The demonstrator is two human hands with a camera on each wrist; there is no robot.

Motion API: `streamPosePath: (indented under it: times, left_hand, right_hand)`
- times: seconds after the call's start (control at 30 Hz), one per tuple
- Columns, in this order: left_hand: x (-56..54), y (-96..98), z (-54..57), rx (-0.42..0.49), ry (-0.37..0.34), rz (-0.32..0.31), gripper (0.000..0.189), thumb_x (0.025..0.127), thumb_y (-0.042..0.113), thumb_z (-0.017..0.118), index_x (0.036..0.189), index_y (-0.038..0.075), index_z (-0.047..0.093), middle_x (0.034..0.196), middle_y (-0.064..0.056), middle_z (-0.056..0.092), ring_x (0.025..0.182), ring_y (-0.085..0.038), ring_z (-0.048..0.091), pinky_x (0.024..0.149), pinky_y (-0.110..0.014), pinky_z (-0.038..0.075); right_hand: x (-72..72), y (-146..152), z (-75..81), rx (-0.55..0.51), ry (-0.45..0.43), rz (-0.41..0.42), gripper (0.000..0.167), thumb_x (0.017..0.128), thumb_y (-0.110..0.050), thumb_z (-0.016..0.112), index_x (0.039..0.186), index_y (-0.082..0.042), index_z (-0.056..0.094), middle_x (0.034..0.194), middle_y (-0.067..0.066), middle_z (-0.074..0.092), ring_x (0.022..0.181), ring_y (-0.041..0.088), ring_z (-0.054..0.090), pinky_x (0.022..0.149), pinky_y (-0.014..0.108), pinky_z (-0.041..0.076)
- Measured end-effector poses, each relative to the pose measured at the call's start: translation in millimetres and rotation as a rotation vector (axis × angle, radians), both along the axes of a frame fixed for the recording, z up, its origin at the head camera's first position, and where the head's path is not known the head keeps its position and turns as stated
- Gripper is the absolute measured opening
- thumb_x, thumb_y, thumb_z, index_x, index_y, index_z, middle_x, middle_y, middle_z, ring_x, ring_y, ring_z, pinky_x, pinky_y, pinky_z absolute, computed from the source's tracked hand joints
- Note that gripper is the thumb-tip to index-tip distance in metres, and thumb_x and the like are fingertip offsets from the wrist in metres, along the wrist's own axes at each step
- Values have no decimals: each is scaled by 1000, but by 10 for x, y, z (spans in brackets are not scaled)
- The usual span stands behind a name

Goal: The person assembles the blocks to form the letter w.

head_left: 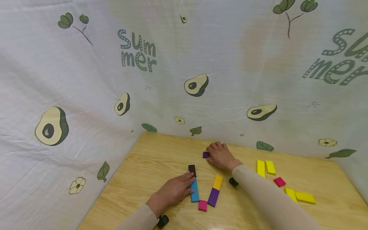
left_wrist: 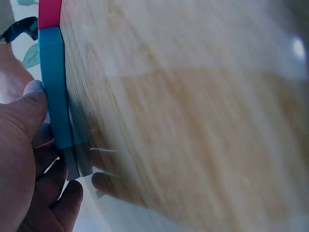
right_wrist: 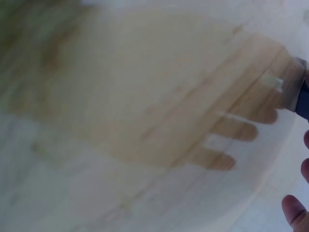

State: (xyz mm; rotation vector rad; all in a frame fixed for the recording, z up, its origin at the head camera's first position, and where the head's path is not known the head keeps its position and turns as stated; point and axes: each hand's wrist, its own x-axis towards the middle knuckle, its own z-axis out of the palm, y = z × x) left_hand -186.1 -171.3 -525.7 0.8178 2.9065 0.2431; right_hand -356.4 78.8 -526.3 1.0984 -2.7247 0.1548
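My left hand (head_left: 176, 189) rests against the left side of a row of flat blocks, its fingertips at the black block (head_left: 192, 170) and its thumb at the blue block (head_left: 194, 191). In the left wrist view the thumb touches the blue block (left_wrist: 54, 87). A pink square (head_left: 202, 205) meets the blue block's near end. Purple (head_left: 213, 197) and orange (head_left: 217, 182) blocks continue up the right side, making a V-like outline. Farther back, my right hand (head_left: 222, 156) pinches a small dark purple block (head_left: 206, 155); the right wrist view shows only its edge (right_wrist: 302, 101) and some fingertips.
To the right, partly behind the right sleeve (head_left: 270, 195), lie several yellow blocks (head_left: 305, 197) and a red-pink square (head_left: 279, 182). A printed white cloth (head_left: 172, 102) hangs behind and left of the wooden table (head_left: 161, 153).
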Motion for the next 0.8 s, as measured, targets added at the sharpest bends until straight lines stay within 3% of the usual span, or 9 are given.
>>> streamPosePath:
  times: [0.37,0.57,0.8]
  left_hand:
    - [10,27,1,-2,4,11,57,112,45,48,159,13,49,167,-2,43,156,-18,38,124,-34,41]
    - [32,30,5,8,-16,24,57,112,45,49,160,14,49,167,-2,44,157,-19,38,124,-36,41]
    - [25,10,3,30,-19,29,57,111,44,51,160,13,49,167,-3,43,157,-21,38,124,-39,42]
  right_hand:
    - [60,47,-10,-8,-14,-31,29,101,-30,70,119,-7,71,123,10,67,114,32,54,97,55,47]
    - [197,230,4,-30,-54,-73,26,100,-26,72,117,-7,71,119,11,69,113,34,56,95,54,47]
    - [380,447,14,-14,-23,-74,27,101,-28,70,119,-7,71,120,9,69,114,32,56,94,52,47]
